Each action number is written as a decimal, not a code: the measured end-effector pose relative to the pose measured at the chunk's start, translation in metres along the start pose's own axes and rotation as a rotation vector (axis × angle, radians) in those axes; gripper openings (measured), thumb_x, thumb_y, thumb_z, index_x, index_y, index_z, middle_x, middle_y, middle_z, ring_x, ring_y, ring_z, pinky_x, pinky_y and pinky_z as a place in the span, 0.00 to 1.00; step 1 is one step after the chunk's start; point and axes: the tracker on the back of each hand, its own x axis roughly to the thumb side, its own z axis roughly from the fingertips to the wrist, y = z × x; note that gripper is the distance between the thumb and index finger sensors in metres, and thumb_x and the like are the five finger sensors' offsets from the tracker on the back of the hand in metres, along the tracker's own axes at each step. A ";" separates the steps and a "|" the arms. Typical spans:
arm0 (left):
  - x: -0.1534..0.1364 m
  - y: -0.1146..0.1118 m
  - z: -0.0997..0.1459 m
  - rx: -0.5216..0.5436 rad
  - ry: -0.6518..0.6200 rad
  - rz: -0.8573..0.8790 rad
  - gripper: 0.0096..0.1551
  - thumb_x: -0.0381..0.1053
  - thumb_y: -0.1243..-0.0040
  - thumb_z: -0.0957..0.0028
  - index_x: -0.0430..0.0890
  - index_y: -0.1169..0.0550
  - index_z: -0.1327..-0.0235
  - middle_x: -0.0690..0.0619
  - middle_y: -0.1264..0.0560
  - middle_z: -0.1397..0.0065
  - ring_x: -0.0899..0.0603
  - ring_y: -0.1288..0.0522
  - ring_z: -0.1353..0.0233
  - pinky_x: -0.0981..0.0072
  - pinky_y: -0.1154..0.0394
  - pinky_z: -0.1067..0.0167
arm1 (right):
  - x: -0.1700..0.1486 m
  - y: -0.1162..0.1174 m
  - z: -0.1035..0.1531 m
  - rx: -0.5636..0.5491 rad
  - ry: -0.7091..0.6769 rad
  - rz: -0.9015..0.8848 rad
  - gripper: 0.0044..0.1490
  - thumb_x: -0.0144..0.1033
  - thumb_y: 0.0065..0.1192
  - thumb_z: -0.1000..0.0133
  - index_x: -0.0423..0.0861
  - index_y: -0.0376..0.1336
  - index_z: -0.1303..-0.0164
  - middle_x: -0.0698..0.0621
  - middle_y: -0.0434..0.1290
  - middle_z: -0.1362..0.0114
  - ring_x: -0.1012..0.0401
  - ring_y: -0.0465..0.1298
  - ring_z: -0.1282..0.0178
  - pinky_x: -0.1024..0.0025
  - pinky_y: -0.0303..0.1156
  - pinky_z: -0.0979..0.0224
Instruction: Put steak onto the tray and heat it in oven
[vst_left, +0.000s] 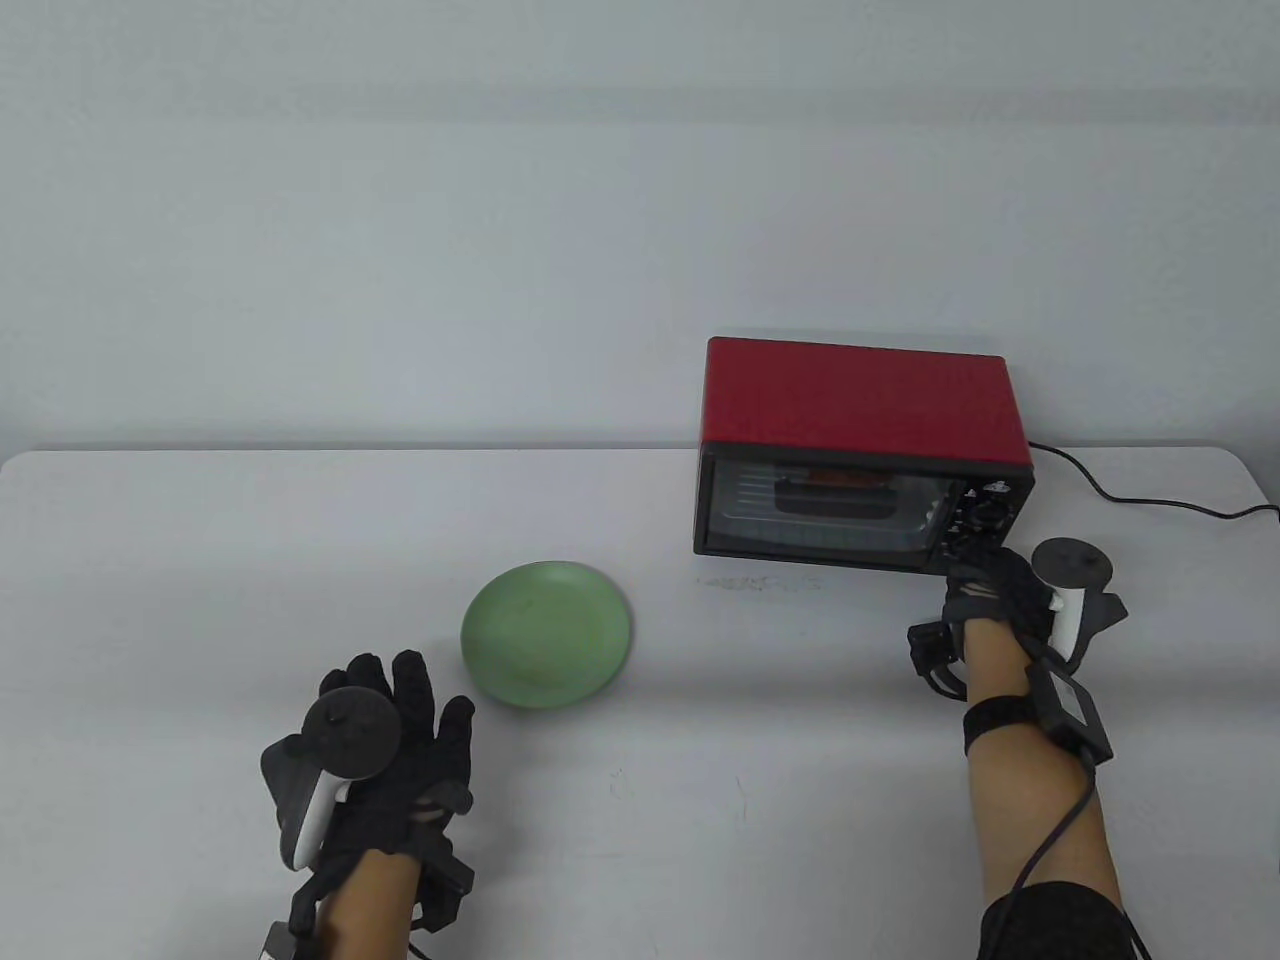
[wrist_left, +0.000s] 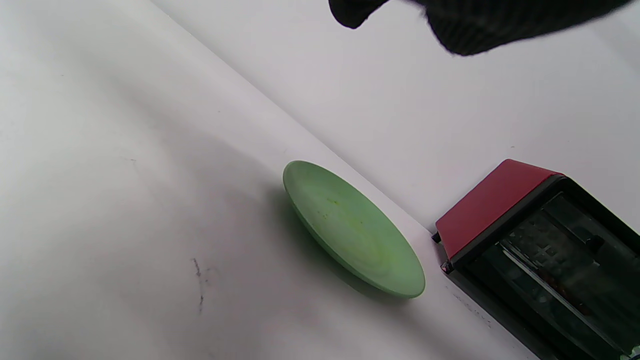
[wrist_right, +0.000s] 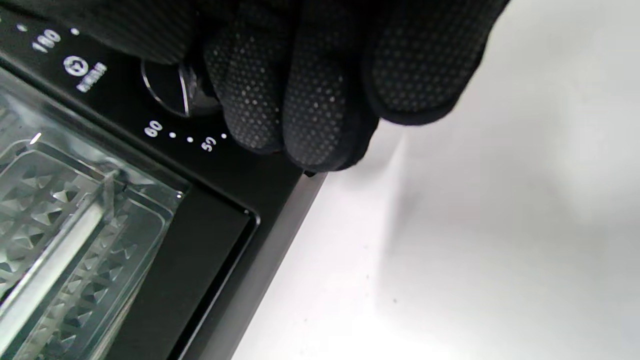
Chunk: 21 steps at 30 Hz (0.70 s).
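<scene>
The red oven stands at the right of the table with its glass door closed; a dark tray shows dimly behind the glass. My right hand is at the oven's control panel, fingers curled round the lower timer knob, beside the 50 and 60 marks. My left hand rests flat on the table, fingers straight, just left of an empty green plate. The steak itself cannot be made out through the door.
A black power cord runs from the oven's back right across the table. The green plate lies between my left hand and the oven. A white wall stands behind the table.
</scene>
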 end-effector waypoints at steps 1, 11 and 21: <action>0.000 0.000 0.000 0.000 -0.001 0.001 0.46 0.72 0.53 0.49 0.58 0.47 0.18 0.48 0.62 0.16 0.34 0.68 0.15 0.37 0.65 0.24 | 0.000 0.000 0.000 -0.001 -0.002 0.003 0.15 0.61 0.39 0.27 0.74 0.66 0.54 0.67 0.76 0.40 0.66 0.82 0.45 0.64 0.81 0.43; 0.004 0.003 0.003 -0.002 -0.050 0.029 0.46 0.72 0.53 0.49 0.57 0.47 0.18 0.48 0.62 0.16 0.34 0.68 0.15 0.37 0.64 0.24 | -0.001 -0.018 0.054 -0.035 -0.251 0.262 0.33 0.59 0.54 0.41 0.46 0.66 0.38 0.52 0.79 0.41 0.57 0.83 0.46 0.58 0.81 0.44; 0.008 0.001 0.009 -0.011 -0.147 0.042 0.46 0.72 0.54 0.48 0.57 0.47 0.18 0.47 0.60 0.15 0.33 0.66 0.15 0.36 0.63 0.25 | -0.027 -0.034 0.153 0.052 -0.525 0.369 0.34 0.59 0.55 0.43 0.45 0.68 0.39 0.50 0.80 0.42 0.55 0.84 0.46 0.56 0.81 0.44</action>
